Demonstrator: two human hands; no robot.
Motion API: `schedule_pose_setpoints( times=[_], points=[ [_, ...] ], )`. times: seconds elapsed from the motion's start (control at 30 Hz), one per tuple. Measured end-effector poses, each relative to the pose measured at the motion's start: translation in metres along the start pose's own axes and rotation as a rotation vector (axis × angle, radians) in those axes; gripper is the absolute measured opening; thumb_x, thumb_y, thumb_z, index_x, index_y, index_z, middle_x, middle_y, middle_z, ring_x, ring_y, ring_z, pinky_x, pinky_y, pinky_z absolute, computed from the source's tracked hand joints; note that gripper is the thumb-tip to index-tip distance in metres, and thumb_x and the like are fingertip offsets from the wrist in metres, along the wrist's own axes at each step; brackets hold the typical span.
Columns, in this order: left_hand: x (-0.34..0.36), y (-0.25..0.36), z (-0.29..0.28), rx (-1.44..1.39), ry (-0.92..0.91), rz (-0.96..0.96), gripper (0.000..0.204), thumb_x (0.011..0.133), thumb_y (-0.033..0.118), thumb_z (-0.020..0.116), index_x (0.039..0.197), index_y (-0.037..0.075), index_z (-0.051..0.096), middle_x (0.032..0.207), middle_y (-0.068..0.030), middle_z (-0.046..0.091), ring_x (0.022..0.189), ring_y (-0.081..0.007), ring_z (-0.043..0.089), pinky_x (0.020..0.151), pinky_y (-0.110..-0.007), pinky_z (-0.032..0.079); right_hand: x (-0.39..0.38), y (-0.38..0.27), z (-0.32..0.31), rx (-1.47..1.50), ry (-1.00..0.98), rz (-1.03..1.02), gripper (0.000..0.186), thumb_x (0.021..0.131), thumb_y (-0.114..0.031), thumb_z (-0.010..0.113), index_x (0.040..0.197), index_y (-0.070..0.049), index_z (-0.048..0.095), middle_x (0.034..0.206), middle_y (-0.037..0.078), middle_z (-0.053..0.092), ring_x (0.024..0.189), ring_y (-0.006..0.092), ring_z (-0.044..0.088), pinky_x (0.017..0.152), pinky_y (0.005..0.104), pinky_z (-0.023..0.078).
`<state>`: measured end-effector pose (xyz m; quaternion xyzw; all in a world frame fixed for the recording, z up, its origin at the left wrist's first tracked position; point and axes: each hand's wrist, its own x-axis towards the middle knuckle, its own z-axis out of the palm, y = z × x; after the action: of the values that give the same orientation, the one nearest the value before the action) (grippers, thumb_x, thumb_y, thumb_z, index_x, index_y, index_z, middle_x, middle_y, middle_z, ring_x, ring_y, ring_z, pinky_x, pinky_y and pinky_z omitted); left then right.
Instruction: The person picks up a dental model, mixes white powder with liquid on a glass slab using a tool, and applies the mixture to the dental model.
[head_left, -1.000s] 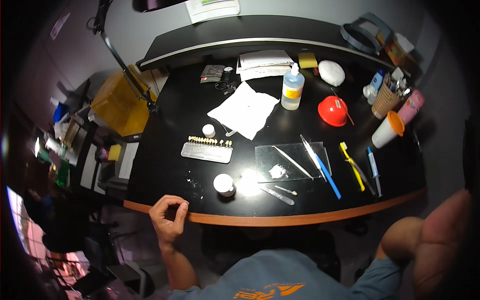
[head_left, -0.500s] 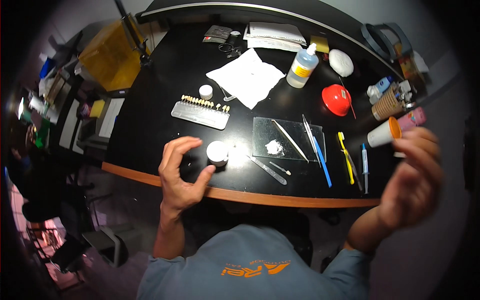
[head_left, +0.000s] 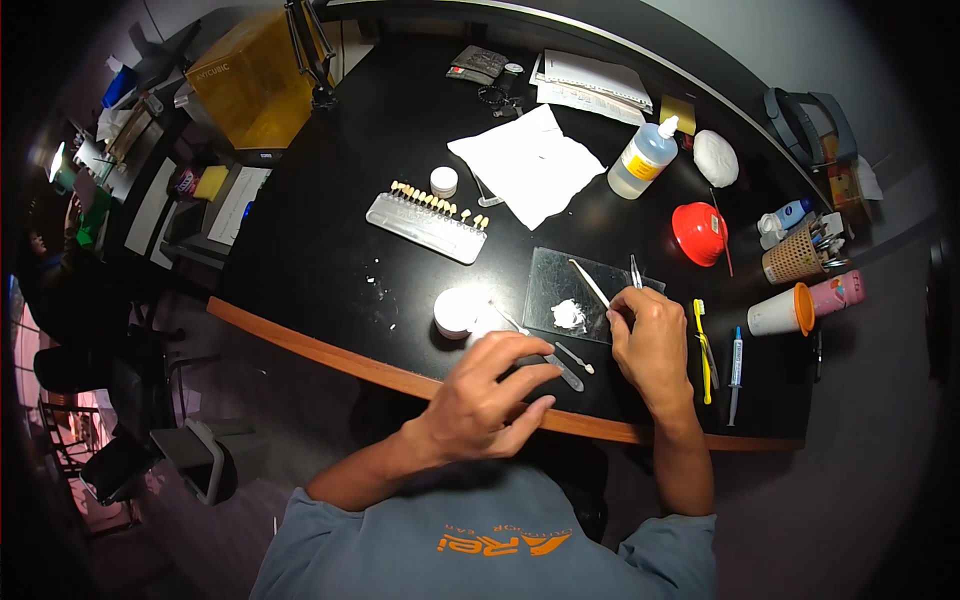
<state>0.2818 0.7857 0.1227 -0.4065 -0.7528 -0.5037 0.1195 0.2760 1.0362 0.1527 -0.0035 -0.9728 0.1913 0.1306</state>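
My left hand (head_left: pixel 488 395) hovers over the table's front edge, empty, its fingers curved and apart. Just beyond it lie a metal knife-like tool (head_left: pixel 568 375) and a small stick with a tooth-shaped tip (head_left: pixel 576 360). A round white jar (head_left: pixel 456 313) stands to its left. My right hand (head_left: pixel 652 345) is over the right side of a dark glass plate (head_left: pixel 545 285), thumb and forefinger pinched on a thin pale stick (head_left: pixel 588 281), whose near end they hide. White powder (head_left: pixel 569 315) is heaped on the plate. Tweezers (head_left: pixel 635 268) poke out beyond my right hand.
A tooth shade guide (head_left: pixel 425 228), a small white jar (head_left: pixel 444 181) and a white cloth (head_left: pixel 530 165) lie farther back. A clear bottle (head_left: pixel 642 160), red bowl (head_left: pixel 700 235), orange-rimmed cup (head_left: pixel 780 312), yellow toothbrush (head_left: pixel 702 350) and syringe (head_left: pixel 736 375) are at right.
My right hand has come from the far right down to the plate and closed on the pale stick. My left hand has left the jar's side and moved right. The whole view has shifted slightly.
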Motion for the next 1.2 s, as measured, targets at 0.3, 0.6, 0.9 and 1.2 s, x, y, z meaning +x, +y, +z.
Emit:
schedule_pose_setpoints(
  times=[0.3, 0.6, 0.9, 1.2],
  points=[
    [-0.004, -0.001, 0.01, 0.237, -0.328, -0.049, 0.067, 0.095, 0.034, 0.077, 0.15, 0.002, 0.059, 0.164, -0.0232, 0.048, 0.152, -0.0389, 0.046, 0.116, -0.051, 0.035, -0.026, 0.016, -0.022, 0.808, -0.231, 0.266, 0.019, 0.099, 0.002, 0.06, 0.111, 0.003, 0.074, 0.101, 0.007, 0.072, 0.088, 0.0137, 0.067, 0.079, 0.0287, 0.053],
    [-0.002, -0.002, 0.013, 0.335, -0.342, -0.112, 0.071, 0.099, 0.04, 0.073, 0.151, -0.006, 0.055, 0.163, -0.0298, 0.045, 0.153, -0.0424, 0.043, 0.119, -0.055, 0.032, -0.05, 0.007, 0.011, 1.257, 0.245, 0.239, 0.022, 0.106, -0.005, 0.069, 0.123, 0.008, 0.07, 0.098, 0.012, 0.075, 0.086, 0.0145, 0.071, 0.08, 0.0271, 0.058],
    [-0.005, -0.004, 0.017, 0.363, -0.35, -0.133, 0.073, 0.1, 0.043, 0.071, 0.15, -0.008, 0.055, 0.163, -0.0282, 0.046, 0.153, -0.0403, 0.044, 0.119, -0.055, 0.032, -0.016, 0.003, 0.041, 0.928, 0.406, 0.386, 0.026, 0.114, -0.023, 0.062, 0.103, 0.001, 0.061, 0.075, 0.008, 0.07, 0.061, 0.0094, 0.066, 0.057, 0.0215, 0.052],
    [-0.007, -0.005, 0.017, 0.378, -0.346, -0.132, 0.074, 0.1, 0.045, 0.07, 0.15, -0.008, 0.056, 0.164, -0.027, 0.046, 0.154, -0.0381, 0.044, 0.119, -0.055, 0.032, -0.007, -0.001, 0.047, 0.883, 0.376, 0.42, 0.03, 0.113, -0.027, 0.063, 0.1, 0.0, 0.062, 0.071, 0.007, 0.069, 0.056, 0.0084, 0.065, 0.05, 0.0199, 0.05]
  ],
)
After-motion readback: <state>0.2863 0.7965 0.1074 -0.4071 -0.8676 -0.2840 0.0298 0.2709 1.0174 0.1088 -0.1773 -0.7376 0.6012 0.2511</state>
